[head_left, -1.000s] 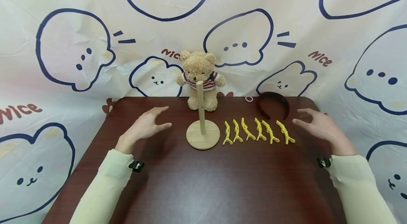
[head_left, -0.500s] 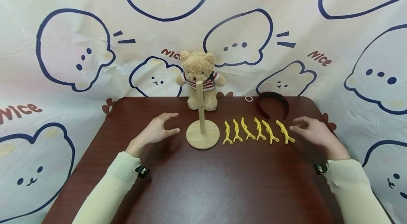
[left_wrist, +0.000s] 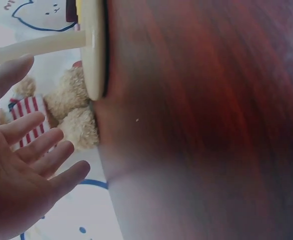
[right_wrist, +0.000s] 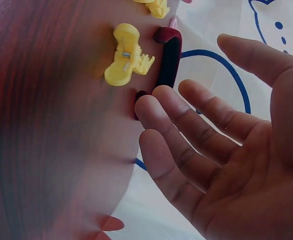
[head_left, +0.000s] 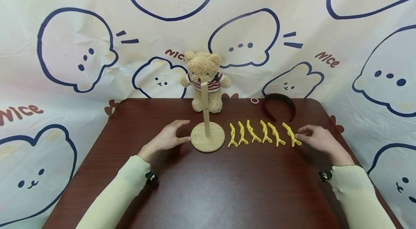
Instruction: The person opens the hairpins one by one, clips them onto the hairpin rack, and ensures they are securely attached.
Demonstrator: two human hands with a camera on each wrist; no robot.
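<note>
your left hand (head_left: 167, 138), thumb and fingers spread, waits just beside the round base of a wooden post stand (head_left: 206, 120) in the head view; whether the thumb tip touches it cannot be told. your right hand (head_left: 320, 141), fingers loosely bent, is beside the rightmost of six yellow alligator hair clips (head_left: 291, 135) lying in a row on the dark brown table (head_left: 208, 185). beyond the clips lie a dark red headband (head_left: 279, 97) and a pale pink ring (head_left: 251, 101); a teddy bear (head_left: 203, 66) in a striped top is behind the stand. in the left wrist view, your fingers fan apart, the thumb overlapping the post. in the right wrist view, your thumb stands well apart from your fingers, whose tips overlap the headband.
</note>
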